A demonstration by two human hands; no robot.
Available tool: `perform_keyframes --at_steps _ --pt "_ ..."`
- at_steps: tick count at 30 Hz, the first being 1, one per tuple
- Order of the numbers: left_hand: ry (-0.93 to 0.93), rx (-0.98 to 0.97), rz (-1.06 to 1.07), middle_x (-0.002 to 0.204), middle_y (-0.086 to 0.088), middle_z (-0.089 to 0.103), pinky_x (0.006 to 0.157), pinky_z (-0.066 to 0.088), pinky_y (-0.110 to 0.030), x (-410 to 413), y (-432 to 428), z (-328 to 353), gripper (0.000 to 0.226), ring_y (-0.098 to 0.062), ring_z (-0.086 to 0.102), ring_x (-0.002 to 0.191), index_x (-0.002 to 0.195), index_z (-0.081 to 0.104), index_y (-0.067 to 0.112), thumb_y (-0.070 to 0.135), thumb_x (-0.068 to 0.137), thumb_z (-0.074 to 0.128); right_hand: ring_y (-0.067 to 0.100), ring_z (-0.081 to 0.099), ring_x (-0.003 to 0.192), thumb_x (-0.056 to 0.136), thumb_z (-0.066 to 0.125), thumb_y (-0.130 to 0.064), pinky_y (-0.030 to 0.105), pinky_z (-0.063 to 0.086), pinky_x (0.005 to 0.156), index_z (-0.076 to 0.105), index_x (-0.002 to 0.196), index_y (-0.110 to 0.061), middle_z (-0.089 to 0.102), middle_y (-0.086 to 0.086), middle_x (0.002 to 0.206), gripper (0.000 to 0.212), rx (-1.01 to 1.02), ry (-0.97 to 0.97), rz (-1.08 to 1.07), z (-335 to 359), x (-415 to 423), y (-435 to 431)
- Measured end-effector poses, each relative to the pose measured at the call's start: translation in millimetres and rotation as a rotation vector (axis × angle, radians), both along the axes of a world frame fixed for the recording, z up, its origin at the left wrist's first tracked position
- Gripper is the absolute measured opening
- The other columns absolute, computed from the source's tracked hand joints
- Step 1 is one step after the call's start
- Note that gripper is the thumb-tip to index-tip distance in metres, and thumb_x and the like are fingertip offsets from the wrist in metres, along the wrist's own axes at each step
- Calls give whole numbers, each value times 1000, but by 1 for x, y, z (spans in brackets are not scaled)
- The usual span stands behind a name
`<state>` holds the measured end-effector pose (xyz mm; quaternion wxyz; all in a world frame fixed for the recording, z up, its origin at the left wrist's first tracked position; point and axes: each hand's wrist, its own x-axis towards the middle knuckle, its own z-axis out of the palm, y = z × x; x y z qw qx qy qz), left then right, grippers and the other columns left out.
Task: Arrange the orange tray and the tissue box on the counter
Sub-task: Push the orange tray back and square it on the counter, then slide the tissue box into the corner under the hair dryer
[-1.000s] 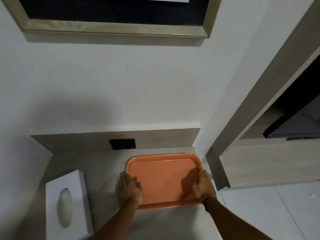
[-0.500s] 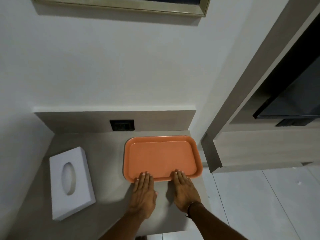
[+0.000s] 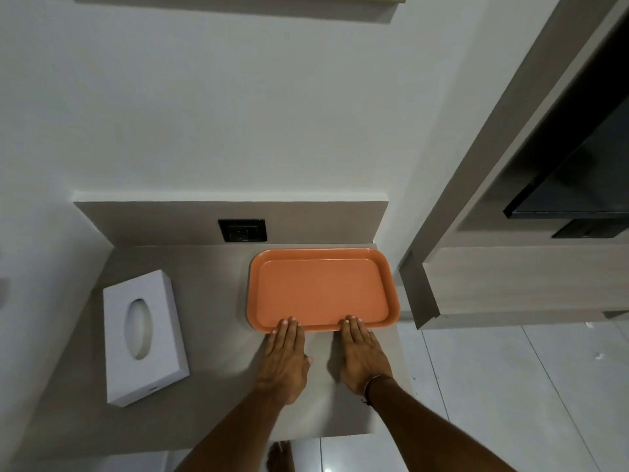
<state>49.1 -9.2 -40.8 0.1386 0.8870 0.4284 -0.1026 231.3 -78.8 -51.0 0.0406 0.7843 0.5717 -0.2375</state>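
The orange tray (image 3: 321, 289) lies flat and empty at the back right of the grey counter (image 3: 211, 335), close to the back panel. My left hand (image 3: 285, 361) rests flat on the counter with its fingertips on the tray's near rim. My right hand (image 3: 362, 357) lies flat beside it, fingertips also touching that rim. Neither hand grips anything. The white tissue box (image 3: 144, 335), with an oval opening on top, sits on the left side of the counter, slightly askew and well apart from both hands.
A black wall socket (image 3: 242, 230) is set in the back panel behind the tray. A wooden cabinet (image 3: 510, 281) with a dark appliance (image 3: 571, 199) stands to the right. The counter's right edge drops to a tiled floor (image 3: 510, 403). A framed picture hangs above.
My hands left the tray's sides and now lie flat at its near rim. The tray sits farther back, toward the back panel. The camera view tilted down.
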Motion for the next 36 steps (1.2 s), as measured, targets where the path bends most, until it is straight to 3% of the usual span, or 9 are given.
perform_keyframes --at_steps 9,19,23,28,36 --pt "-23 22 -11 168 -12 -6 128 1 -45 14 33 -3 74 -28 -8 155 156 -3 7 45 102 30 29 -8 161 98 31 -31 42 2 131 -8 163 -8 -9 12 173 79 12 12 13 4 17 30" --pt "-24 20 5 168 -12 -6 128 2 -45 16 33 -3 74 -28 -8 155 156 -3 7 44 102 31 31 -7 161 99 34 -39 43 1 130 -10 163 -9 -9 13 173 83 26 -4 25 6 21 37" --pt "-39 22 40 167 -14 -5 128 3 -45 3 27 10 73 -30 -6 155 156 -3 6 43 103 30 30 -5 161 97 31 -29 43 4 131 -6 163 -8 -5 13 173 79 64 20 27 19 4 35" --pt "-68 -1 227 167 -13 -7 128 1 -44 -47 18 32 73 -29 -8 155 156 -4 6 44 103 28 29 -1 161 99 33 -29 41 6 131 1 164 -10 2 12 174 74 93 76 91 37 -37 42" --pt "-171 58 643 166 -17 11 126 19 -45 -177 14 46 72 -32 13 154 156 9 4 43 101 35 29 9 161 101 40 -45 39 12 131 8 164 -8 9 13 173 79 95 180 248 53 -153 81"
